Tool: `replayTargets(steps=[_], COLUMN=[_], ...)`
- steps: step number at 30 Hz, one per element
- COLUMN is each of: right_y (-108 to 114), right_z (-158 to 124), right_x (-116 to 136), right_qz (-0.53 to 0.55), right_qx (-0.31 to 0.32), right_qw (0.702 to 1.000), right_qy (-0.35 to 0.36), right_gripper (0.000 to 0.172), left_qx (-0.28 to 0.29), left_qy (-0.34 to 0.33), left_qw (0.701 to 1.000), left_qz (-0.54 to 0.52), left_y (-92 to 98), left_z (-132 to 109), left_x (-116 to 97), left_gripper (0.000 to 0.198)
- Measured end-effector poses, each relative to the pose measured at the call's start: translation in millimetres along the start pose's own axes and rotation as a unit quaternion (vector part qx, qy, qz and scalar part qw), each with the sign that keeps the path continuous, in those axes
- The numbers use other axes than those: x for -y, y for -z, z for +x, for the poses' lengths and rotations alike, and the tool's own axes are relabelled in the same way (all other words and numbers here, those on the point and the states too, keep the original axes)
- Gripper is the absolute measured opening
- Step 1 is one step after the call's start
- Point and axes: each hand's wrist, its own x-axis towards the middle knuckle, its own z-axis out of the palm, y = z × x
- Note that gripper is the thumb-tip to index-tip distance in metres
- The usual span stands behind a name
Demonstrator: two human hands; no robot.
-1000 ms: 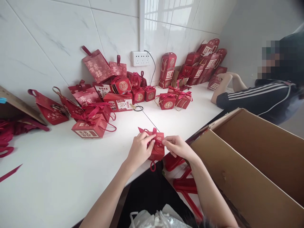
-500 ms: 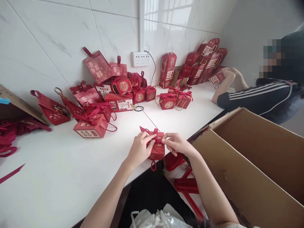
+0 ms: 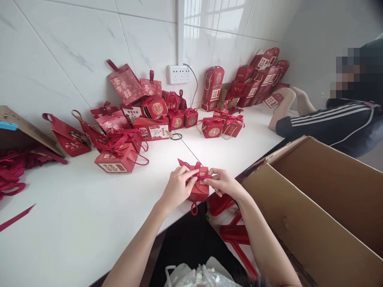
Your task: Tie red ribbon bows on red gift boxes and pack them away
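Head view: a red box (image 3: 201,195) sits at the near edge of the worktop (image 3: 89,223), its ribbon (image 3: 198,165) pinched by the left hand (image 3: 180,181) from one side, the right hand (image 3: 222,181) from the other, neither nearer.

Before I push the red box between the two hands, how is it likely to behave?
The red box looks like folded card, given its creased edges, so it is probably light and easily dented. Its flat sides suggest sliding rather than rolling. The ribbon on top is thin and looped, so it would likely flop.
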Motion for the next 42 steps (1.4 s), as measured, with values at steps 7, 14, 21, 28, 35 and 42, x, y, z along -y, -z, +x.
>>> replayTargets(steps=[7, 14, 21, 28, 35, 42], right_y=[4, 1, 4, -11, -24, -25], right_z=[-7, 3, -2, -20, -15, -13], right_x=[6, 16, 17, 4, -3, -17], right_qz=[-0.037, -0.077, -0.174, -0.199, -0.164, -0.012], right_qx=[0.04, 0.061, -0.017, -0.103, -0.135, -0.108], right_qw=[0.997, 0.993, 0.982, 0.973, 0.973, 0.992], right_qy=[0.063, 0.068, 0.078, 0.053, 0.085, 0.062], right_gripper=[0.036, 0.031, 0.031, 0.038, 0.044, 0.04], left_qx=[0.004, 0.003, 0.008, -0.002, -0.113, -0.046], left_qy=[-0.002, 0.004, 0.021, 0.02, 0.216, 0.204], left_qw=[1.0, 1.0, 0.999, 0.989, 0.954, 0.95], left_qz=[-0.006, -0.01, -0.025, -0.147, -0.176, -0.231], left_y=[1.4, 2.9, 2.6, 9.2, 6.4, 5.6], left_z=[0, 1, 1, -4, -22, -16], left_x=[0, -2, -3, 3, 3, 1], left_gripper=[0.029, 0.029, 0.03, 0.032, 0.022, 0.033])
